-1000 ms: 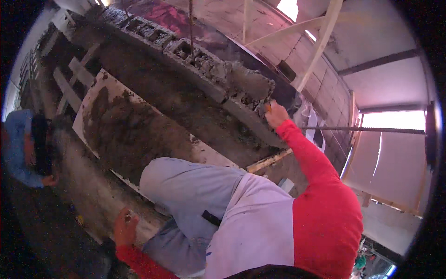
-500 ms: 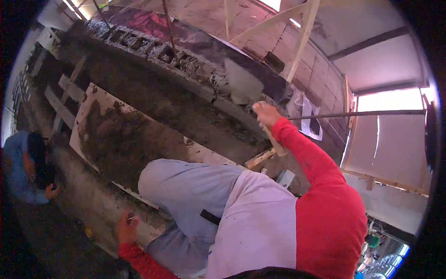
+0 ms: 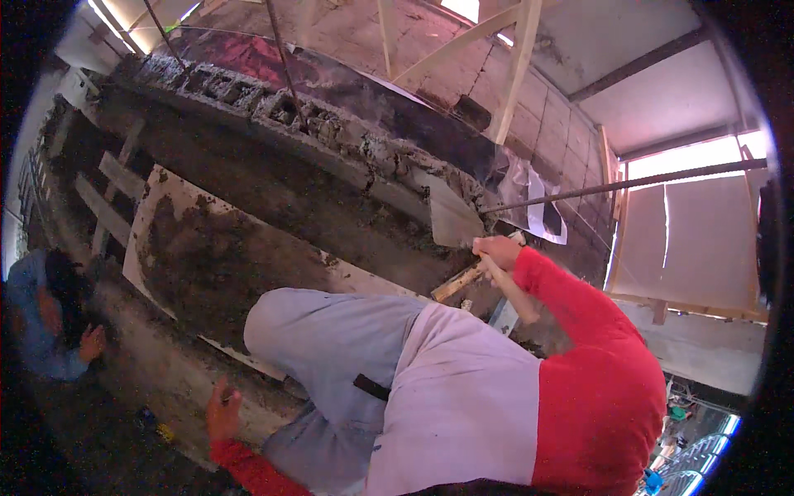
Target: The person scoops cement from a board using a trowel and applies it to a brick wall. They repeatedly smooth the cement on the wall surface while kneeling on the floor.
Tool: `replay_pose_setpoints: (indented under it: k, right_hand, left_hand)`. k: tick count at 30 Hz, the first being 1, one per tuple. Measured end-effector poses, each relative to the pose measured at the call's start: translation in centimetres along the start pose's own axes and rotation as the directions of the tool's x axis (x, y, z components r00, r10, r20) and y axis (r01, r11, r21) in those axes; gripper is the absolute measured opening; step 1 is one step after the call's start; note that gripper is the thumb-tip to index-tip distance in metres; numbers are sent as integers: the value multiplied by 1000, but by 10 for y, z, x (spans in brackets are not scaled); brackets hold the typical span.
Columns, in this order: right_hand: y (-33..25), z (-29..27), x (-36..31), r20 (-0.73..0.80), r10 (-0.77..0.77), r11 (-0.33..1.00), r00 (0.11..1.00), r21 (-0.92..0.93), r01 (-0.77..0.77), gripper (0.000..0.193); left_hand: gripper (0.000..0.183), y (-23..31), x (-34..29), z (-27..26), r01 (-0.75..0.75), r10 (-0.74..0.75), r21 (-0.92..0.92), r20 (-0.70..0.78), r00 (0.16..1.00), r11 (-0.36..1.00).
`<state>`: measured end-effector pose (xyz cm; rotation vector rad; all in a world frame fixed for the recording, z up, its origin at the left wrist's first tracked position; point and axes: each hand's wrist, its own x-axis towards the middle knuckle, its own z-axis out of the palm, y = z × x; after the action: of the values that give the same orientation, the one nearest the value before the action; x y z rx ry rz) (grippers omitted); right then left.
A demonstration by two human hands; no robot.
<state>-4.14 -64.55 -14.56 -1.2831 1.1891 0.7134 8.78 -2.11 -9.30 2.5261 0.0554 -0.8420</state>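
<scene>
My right hand [image 3: 499,250] is closed around the wooden handle of a trowel [image 3: 454,217]. The trowel's flat grey blade is against or just in front of the side of a concrete block wall [image 3: 331,149], near its right end. Rough mortar covers the hollow blocks along the wall's top. Lower left, my left hand [image 3: 222,413] is beside my bent knee with its fingers apart; I make out nothing in it. A pale board [image 3: 147,223] lies between my legs and the wall, with a heap of dark wet mortar [image 3: 240,256] on it.
A steel bar [image 3: 628,183] juts across from the right above the wall's end; another bar [image 3: 285,66] rises from the blocks. A wooden stick [image 3: 453,286] lies below the trowel. A co-worker [image 3: 50,318] crouches at the left. Timber braces [image 3: 517,74] stand behind the wall.
My right hand and the trowel have come down from the wall's top to its near side, and the blade has turned. The co-worker's hand has opened out. My left hand has barely moved.
</scene>
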Motion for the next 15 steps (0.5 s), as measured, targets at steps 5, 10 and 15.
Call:
replay_pose_setpoints:
  k: [5, 10, 15]
  right_hand:
    - [-6, 52, 2, 153, -272, 793, 950, 596, 131, 47]
    - [-73, 147, 104, -77, -267, 432, 961, 882, 190, 45]
    - [-127, 189, 123, 76, -201, 234, 977, 972, -28, 40]
  left_hand:
    - [51, -25, 6, -1, -17, 19, 119, -15, 1000, 993]
    - [50, -13, 16, -3, -3, 2, 29, 59, 998, 1000]
    - [49, -35, 16, 2, 65, -39, -282, 97, 995, 957]
